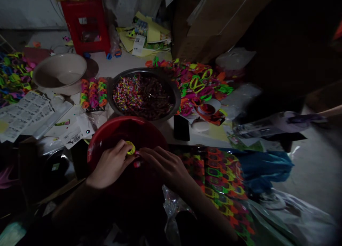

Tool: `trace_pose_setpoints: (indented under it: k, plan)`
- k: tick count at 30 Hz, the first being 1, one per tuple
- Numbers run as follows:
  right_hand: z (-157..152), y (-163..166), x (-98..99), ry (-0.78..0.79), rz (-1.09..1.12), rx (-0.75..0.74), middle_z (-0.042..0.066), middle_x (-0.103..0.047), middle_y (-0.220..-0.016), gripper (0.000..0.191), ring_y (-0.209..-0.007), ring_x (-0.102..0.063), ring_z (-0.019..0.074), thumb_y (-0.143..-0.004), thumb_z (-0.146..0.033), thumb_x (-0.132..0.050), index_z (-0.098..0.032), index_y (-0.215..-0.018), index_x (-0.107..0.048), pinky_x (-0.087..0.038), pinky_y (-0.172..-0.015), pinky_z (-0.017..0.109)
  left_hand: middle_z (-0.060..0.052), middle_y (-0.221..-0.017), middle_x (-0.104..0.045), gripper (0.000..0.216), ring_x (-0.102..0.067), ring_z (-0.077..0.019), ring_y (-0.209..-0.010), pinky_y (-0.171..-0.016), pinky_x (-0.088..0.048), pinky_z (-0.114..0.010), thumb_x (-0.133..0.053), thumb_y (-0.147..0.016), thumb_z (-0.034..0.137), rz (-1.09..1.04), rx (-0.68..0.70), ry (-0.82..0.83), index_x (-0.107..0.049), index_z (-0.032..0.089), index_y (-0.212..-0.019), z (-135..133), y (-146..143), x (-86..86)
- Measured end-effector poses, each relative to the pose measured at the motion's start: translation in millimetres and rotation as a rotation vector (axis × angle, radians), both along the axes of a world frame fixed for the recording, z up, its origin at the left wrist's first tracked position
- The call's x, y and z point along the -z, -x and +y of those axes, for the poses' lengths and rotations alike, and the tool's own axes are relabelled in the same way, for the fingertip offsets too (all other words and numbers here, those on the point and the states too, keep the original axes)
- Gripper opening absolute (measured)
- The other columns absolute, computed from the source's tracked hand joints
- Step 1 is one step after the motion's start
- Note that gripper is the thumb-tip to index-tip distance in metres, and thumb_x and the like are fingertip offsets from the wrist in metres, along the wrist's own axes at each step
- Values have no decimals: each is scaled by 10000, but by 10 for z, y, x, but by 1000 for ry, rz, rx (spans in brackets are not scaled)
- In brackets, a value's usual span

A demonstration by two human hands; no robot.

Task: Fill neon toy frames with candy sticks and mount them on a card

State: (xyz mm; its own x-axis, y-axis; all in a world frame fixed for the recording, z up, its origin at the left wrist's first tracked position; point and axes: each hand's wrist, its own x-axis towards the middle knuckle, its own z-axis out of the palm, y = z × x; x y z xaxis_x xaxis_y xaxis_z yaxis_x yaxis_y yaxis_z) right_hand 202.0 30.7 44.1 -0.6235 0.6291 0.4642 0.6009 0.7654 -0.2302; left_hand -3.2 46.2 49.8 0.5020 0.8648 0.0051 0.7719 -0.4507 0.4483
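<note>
Over a red basin (100, 141), my left hand (112, 164) is closed on a yellow toy watch (130, 148), its ring-shaped band standing up from the fingertips. Close beside it, my right hand (162, 162) pinches a small pink piece (137, 153) near the watch; its exact kind is too small to make out. Another small pink-and-white piece (137, 164) shows just below, between the two hands. Behind the red basin stands a dark metal bowl (176, 100), with small colourful wrapped pieces on its left side and brown ones on its right.
Loose bright toy watches (197, 84) are heaped right of the bowl. A black phone (181, 127) lies in front of them. Packed rows of watches (224, 178) sit at my right. A beige basin (60, 73), printed sheets (22, 114) and a red stool (85, 27) are on the left.
</note>
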Motion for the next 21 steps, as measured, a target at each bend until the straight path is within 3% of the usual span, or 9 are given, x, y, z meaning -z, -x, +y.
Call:
trace_pose_setpoints:
  k: [8, 13, 21]
  plan:
    - [10, 8, 42, -8, -25, -10, 119, -681, -1114, 260, -853, -575, 190, -982, -142, -389, -97, -1165, -568, -525, -706, 311, -24, -1036, -593, 176, -668, -180, -812, -669, -530, -305, -476, -939, 256, 141, 1, 51, -529, 184, -1092, -1, -39, -49]
    - [0, 7, 56, 15, -3, -5, 126, -674, -1122, 275, -886, -580, 190, -988, -139, -368, -90, -1182, -556, -530, -739, 309, -26, -981, -598, 167, -652, -183, -754, -614, -502, -300, -473, -940, 271, 209, 7, -29, -545, 177, -1057, -13, -57, -58]
    - [-29, -45, 3, 92, -36, 17, 125, -659, -1158, 281, -924, -587, 199, -985, -163, -392, -102, -1201, -561, -531, -779, 317, -27, -1007, -594, 213, -652, -168, -784, -657, -512, -289, -441, -954, 336, 167, -8, -42, -536, 188, -1074, -22, -49, 19]
